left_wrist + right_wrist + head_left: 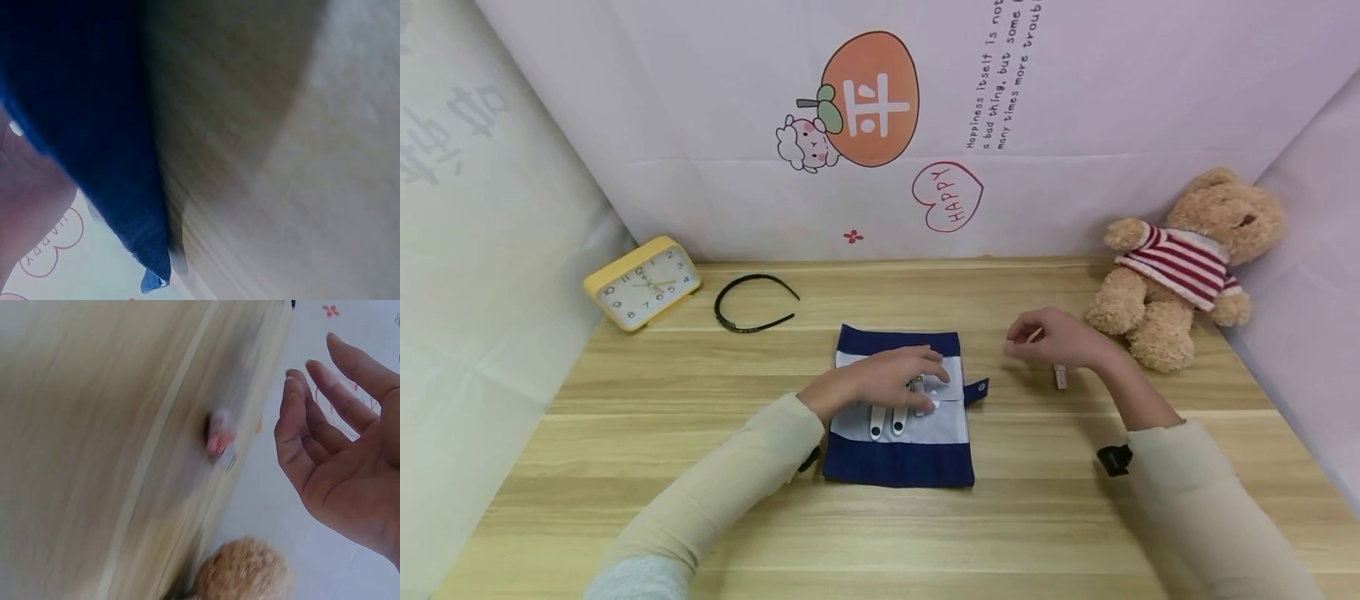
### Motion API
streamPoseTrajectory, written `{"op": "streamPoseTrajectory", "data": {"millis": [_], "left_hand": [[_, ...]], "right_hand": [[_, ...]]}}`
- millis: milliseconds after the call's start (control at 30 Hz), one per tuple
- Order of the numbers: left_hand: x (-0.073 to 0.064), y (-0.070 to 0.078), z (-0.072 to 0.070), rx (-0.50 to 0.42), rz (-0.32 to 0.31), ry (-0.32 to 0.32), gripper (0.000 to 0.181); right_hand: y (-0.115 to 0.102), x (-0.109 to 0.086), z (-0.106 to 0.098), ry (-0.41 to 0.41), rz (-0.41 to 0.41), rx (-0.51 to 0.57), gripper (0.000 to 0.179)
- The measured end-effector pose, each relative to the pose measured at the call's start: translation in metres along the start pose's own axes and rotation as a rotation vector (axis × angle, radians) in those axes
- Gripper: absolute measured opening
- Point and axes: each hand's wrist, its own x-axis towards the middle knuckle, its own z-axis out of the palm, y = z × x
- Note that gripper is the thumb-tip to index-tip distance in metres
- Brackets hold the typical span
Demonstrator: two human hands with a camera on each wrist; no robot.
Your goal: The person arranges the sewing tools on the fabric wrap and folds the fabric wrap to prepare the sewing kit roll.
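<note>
A navy and pale grey fabric case (898,462) lies unfolded on the wooden table, its snap strap (977,390) sticking out to the right. My left hand (891,379) reaches across it, thumb and fingers spread over the pale middle. Under that hand show two white-handled tools (887,423) with dark dots and a small slim piece (918,385) with green and yellow on it, partly hidden. Nothing is in my right hand (350,437); its fingers are loosely bent in the air. Close by it on the table lies a small pink and white piece (1060,377) with a shiny end.
A yellow clock (643,283) stands at the back left, with a black headband (726,321) beside it. At the back right a teddy bear (1180,275) in a striped shirt leans on the printed wall sheet (737,200). The table (700,467) extends toward me.
</note>
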Motion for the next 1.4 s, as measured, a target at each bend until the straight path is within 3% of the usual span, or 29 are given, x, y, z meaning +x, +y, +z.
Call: {"op": "streamPoseTrajectory", "data": {"millis": [267,567,900,1133,1400], "left_hand": [[-0.001,0.001,0.005,0.033,0.013,-0.033,0.045],[0.0,0.002,0.003,0.055,0.008,-0.033,0.043],[0.0,0.001,0.001,0.059,0.002,-0.035,0.043],[0.0,0.003,0.001,0.051,-0.001,-0.037,0.041],[0.002,0.002,0.003,0.05,-0.005,-0.038,0.04]], "right_hand": [[0.021,-0.017,-0.007,-0.046,0.073,-0.009,0.041],[0.033,-0.021,-0.012,-0.082,0.1,0.062,0.036],[0.037,-0.022,-0.018,-0.074,0.151,-0.063,0.046],[0.036,-0.019,-0.016,-0.088,0.152,-0.075,0.033],[0.038,-0.016,-0.011,-0.024,0.142,-0.024,0.011]]}}
